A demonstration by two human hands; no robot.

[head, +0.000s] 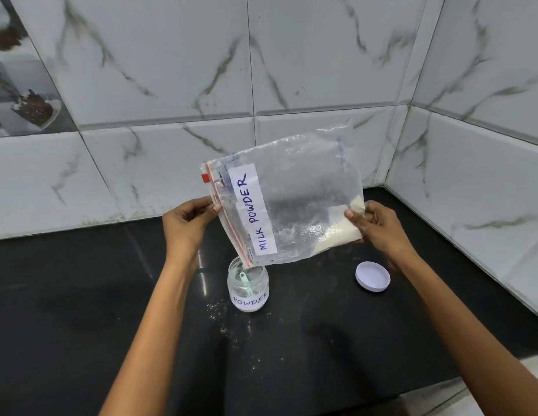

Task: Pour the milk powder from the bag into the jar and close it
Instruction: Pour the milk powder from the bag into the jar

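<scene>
Head view: one person's two bare arms reach over a black counter [81, 295] backed by marbled wall tiles [291, 55].
Bag: one clear zip bag [291, 202], labelled MILK POWDER, is held in the air and turned on its side, its zip-edge corner dipping to the mouth of the jar.
Left hand: the left hand [186, 223] pinches the zip edge between thumb and fingers.
Right hand: the right hand [378, 223] pinches the bag's bottom end, closed around the plastic there.
Powder: one pale heap of milk powder [336, 232] sits at the lower right end of the bag, well apart from the opening.
Jar: one small clear jar [248, 288], labelled POWDER, stands open on the counter just under the bag's corner.
Scoop: one pale green scoop [245, 280] leans inside the jar.
Lid: one white lid [372, 276] lies on the counter to the right, apart from the jar.
Spill: scattered white grains [222, 313] lie beside the jar.
Risk, overshoot: the jar mouth looks narrow against the bag's opening, so a sudden slide of powder would likely spill over the rim.
Risk, tipping: the bag corner pressing on the rim could topple the jar, which neither hand steadies.
Risk, blockage: the scoop may obstruct the stream.
</scene>
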